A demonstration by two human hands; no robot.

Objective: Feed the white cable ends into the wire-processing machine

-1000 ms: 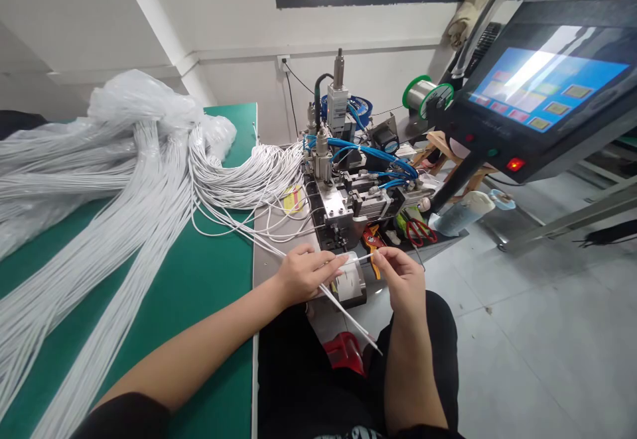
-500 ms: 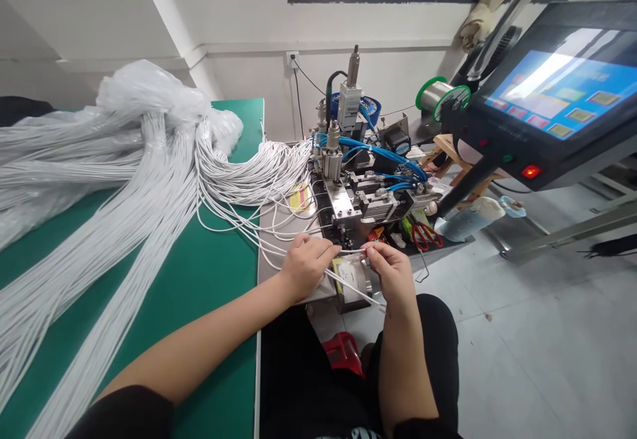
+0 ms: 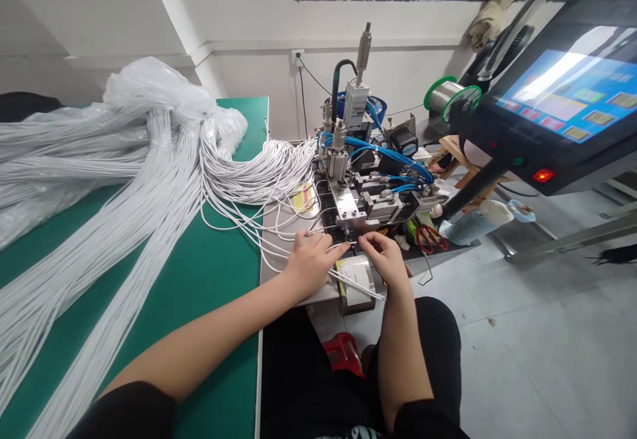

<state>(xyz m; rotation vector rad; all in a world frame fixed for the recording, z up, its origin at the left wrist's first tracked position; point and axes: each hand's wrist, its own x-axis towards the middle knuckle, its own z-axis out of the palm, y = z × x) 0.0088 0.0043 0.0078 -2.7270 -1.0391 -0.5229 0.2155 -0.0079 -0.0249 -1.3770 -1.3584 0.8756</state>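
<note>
We hold the thin white smooth-sheathed cable [image 3: 367, 290] at the front of the grey metal machine [image 3: 348, 210]. The fingers of our left hand [image 3: 311, 263] and right hand [image 3: 385, 261] are clamped on its end.

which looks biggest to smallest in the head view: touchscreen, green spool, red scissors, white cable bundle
1. white cable bundle
2. touchscreen, though it sits near the camera
3. green spool
4. red scissors, only slightly smaller than the spool
</note>
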